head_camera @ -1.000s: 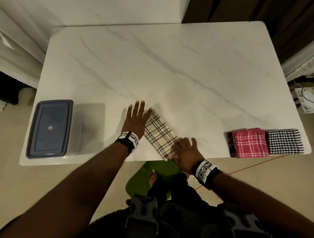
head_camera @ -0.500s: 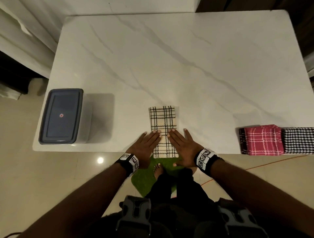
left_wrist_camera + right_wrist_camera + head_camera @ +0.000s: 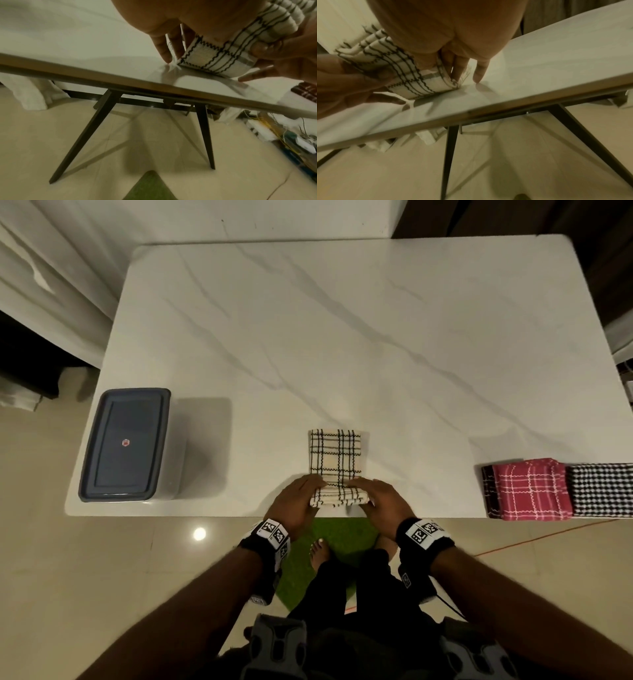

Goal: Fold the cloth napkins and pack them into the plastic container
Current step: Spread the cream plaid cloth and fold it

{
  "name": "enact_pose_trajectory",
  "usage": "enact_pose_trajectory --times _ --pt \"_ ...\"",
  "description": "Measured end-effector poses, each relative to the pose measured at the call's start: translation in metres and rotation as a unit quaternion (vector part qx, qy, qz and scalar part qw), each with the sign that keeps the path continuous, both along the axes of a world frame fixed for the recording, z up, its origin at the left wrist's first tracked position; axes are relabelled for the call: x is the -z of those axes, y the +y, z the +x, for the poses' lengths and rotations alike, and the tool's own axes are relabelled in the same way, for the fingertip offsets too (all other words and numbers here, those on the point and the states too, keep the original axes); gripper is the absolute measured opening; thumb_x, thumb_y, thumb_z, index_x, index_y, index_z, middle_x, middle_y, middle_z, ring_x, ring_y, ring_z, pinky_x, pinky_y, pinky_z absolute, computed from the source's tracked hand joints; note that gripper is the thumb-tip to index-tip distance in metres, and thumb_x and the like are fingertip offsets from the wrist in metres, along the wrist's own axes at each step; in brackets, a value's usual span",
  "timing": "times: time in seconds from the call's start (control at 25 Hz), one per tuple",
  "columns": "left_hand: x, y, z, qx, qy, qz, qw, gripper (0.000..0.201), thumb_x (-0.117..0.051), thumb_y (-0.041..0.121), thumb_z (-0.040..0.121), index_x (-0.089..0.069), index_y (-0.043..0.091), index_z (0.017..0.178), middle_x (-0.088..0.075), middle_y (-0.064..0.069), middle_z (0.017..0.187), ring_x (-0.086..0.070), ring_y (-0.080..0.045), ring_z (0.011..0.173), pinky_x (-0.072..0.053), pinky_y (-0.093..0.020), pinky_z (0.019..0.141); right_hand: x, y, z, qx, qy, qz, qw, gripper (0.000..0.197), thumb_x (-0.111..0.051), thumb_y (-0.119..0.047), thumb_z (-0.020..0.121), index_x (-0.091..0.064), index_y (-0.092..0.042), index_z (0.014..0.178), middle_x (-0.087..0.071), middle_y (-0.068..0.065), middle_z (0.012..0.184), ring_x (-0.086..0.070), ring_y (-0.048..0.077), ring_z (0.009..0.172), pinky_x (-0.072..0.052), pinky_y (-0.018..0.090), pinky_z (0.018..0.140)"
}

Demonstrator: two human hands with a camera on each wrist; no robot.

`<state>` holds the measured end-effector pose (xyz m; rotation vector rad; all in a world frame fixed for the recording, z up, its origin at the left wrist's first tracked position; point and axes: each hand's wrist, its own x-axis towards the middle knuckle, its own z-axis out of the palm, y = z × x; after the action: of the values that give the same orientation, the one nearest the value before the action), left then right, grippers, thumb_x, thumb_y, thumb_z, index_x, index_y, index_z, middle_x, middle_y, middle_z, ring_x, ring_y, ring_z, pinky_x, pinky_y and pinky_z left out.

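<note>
Cream plaid napkin (image 3: 335, 460): lies as a narrow strip at the near edge of the table, between the 2 hands; its near end is rolled or turned up into a thick lip, so I judge this fold only begun.
Left hand (image 3: 296, 503): fingers curled round the left side of that lifted end, thumb under, pinching the layers.
Right hand (image 3: 382, 499): mirrors it on the right side, gripping the same end; the little finger points down at the marble.
Folded napkins (image 3: 531, 489): a pink plaid one and a black-and-white checked one (image 3: 601, 489) sit side by side, touching, at the near right edge, with a dark one peeking out at the left of the pink; these look finished.
Plastic container (image 3: 126, 445): near left corner, well apart from every napkin, dark lid on.
Table (image 3: 342, 337): white marble top.
Done: about 3 napkins folded.
Left: finish this fold, take off the lid, pack all the napkins; nothing shows as packed yet.
</note>
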<state>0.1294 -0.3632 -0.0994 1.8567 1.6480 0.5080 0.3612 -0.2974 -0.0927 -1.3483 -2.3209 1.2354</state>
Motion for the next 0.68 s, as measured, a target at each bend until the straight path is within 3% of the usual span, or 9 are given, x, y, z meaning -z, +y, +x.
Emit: enact_pose_trajectory --times 0.12,0.24,0.36,0.52,0.68 --pt "-0.004 0.02 0.004 -0.1 -0.021 -0.018 0.995 0.031 -0.047 0.035 0.097 -0.056 0.019 0.121 -0.06 -0.002 0.116 -0.056 -0.021 0.106 -0.05 -0.039 0.088 -0.017 0.019 -0.018 0.115 0.038 -0.086 0.989 0.025 -0.053 -0.023 0.098 -0.059 -0.022 0.122 -0.067 -0.001 0.12 -0.061 0.017 0.107 -0.047 0.028 0.089" --pt "-0.005 0.045 0.007 -0.184 -0.069 -0.083 0.977 0.037 -0.041 0.049 0.098 -0.058 0.02 0.113 -0.067 -0.001 0.107 -0.062 -0.02 0.098 -0.051 -0.036 0.084 -0.017 0.038 -0.034 0.168 0.036 -0.104 0.98 0.022 -0.049 -0.033 0.099 -0.056 -0.016 0.11 -0.068 0.002 0.105 -0.062 0.02 0.091 -0.049 0.031 0.076" --pt "-0.006 0.065 0.009 -0.223 -0.033 -0.12 0.967 0.036 -0.04 0.047 0.099 -0.053 0.014 0.092 -0.066 -0.006 0.089 -0.063 -0.03 0.085 -0.05 -0.036 0.072 -0.007 0.05 -0.047 0.189 0.005 -0.096 0.977 0.02 -0.044 -0.031 0.101 -0.047 -0.013 0.093 -0.066 0.01 0.092 -0.06 0.028 0.079 -0.046 0.036 0.065" --pt "-0.01 0.083 0.017 -0.243 0.047 -0.154 0.957 0.035 -0.039 0.043 0.1 -0.052 0.01 0.101 -0.065 -0.014 0.102 -0.061 -0.037 0.092 -0.046 -0.037 0.073 -0.002 0.053 -0.056 0.223 -0.033 -0.077 0.971 0.015 -0.041 -0.025 0.101 -0.041 -0.014 0.09 -0.063 0.015 0.088 -0.053 0.029 0.071 -0.033 0.031 0.06" --pt "-0.01 0.089 0.02 -0.264 0.079 -0.162 0.948 0.033 -0.04 0.039 0.099 -0.048 0.009 0.109 -0.065 -0.015 0.106 -0.062 -0.04 0.095 -0.046 -0.039 0.074 -0.002 0.06 -0.065 0.248 -0.084 -0.079 0.962 0.023 -0.039 -0.029 0.101 -0.046 -0.009 0.093 -0.064 0.018 0.093 -0.058 0.036 0.078 -0.041 0.034 0.061"
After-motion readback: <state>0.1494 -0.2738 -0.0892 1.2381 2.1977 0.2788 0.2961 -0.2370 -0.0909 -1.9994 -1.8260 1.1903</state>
